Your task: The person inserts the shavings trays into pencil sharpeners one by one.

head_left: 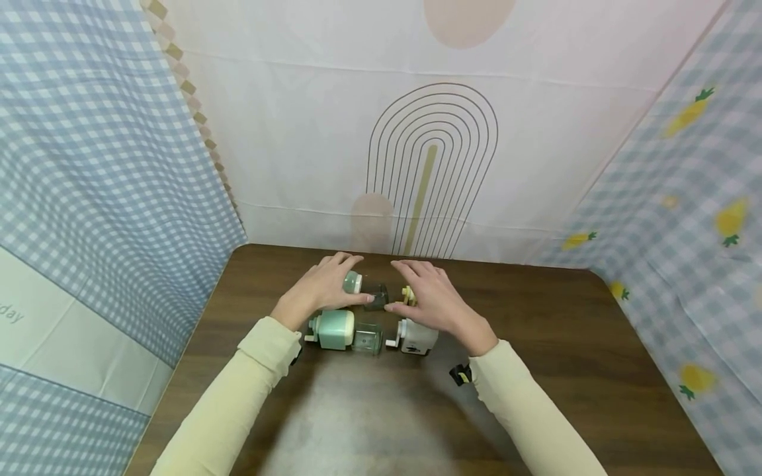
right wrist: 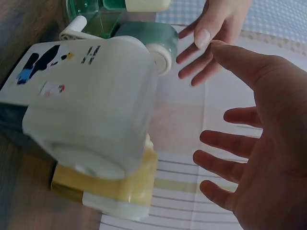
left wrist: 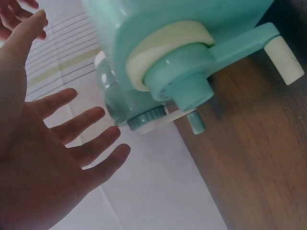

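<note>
Over the group of hand-crank pencil sharpeners, my left hand (head_left: 324,285) and right hand (head_left: 434,295) hover with fingers spread, holding nothing. Below the left hand lies a mint sharpener (head_left: 336,329), its crank pointing left, with a clear green shavings bin (head_left: 367,338) at its right. A darker green sharpener (right wrist: 148,38) is behind it, partly covered by the left hand in the head view, beside a dark see-through bin (head_left: 376,299). Under the right hand is a white sharpener (right wrist: 96,105) with a bird picture. Behind that one, a yellow sharpener (right wrist: 115,184) is partly hidden.
The brown wooden table (head_left: 553,370) extends around the sharpeners on all sides. A white printed cloth (head_left: 297,132) hangs along its back edge. Blue checked cloths hang at the left (head_left: 107,132) and right.
</note>
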The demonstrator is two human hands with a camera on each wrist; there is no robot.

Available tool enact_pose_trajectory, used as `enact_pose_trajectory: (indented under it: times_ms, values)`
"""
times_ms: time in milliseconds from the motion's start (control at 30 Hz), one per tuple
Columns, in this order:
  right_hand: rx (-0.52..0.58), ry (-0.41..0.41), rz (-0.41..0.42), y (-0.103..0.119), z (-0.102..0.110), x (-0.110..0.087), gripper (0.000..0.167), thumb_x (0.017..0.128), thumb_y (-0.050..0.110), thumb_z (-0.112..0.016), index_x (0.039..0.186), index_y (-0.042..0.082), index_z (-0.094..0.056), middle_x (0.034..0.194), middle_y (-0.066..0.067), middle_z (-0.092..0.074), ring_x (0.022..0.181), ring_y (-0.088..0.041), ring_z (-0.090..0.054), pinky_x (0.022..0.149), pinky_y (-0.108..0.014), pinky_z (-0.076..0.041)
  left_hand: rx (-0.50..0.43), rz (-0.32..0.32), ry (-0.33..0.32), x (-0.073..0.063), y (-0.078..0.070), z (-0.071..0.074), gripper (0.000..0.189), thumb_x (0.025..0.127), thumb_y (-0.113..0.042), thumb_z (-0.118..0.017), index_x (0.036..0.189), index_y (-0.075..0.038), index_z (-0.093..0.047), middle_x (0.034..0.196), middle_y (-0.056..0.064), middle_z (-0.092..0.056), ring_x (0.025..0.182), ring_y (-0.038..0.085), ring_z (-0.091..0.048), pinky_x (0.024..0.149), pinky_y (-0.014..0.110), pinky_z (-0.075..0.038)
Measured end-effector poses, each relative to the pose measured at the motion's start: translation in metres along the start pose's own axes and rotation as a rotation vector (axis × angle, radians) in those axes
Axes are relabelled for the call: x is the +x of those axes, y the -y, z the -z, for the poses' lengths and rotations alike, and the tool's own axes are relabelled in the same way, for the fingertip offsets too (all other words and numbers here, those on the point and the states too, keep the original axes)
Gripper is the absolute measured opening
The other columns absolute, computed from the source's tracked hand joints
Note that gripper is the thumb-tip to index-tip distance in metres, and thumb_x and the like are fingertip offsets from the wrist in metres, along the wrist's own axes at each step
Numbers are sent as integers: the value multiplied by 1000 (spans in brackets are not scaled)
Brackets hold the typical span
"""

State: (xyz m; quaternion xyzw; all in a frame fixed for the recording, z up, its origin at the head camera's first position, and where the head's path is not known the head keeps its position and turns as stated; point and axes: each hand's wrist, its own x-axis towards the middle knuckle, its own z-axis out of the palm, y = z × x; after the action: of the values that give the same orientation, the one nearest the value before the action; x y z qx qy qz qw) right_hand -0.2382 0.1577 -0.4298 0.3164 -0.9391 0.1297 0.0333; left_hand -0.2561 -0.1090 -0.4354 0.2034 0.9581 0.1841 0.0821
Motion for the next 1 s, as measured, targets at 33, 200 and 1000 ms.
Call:
enact_pose_trajectory:
  times_ms: [33,200,1000]
  values:
    - [-3,12,2,1,-2,3,89,95,60,-73,163,12,-41,158,-14,-50,144,-39,-46,112,-65,-38,0,1,0,1,1,-1,100,92,-71,-68,168,-17,-32,168,17,-34,152,44,-34,118,66,-34]
    - [-21,76,-4,5,-12,23,87,95,60,-73,162,12,-44,156,-14,-52,143,-38,-47,112,-64,-40,18,13,6,6,6,-5,96,94,-67,-68,168,-19,-31,167,15,-35,151,43,-36,118,64,-34]
    - [-137,351,-105,0,-50,67,78,93,47,-82,156,11,-52,154,-14,-55,140,-40,-50,114,-63,-36,43,49,96,28,12,-18,90,94,-51,-79,166,-17,-36,166,15,-37,150,42,-36,119,63,-33]
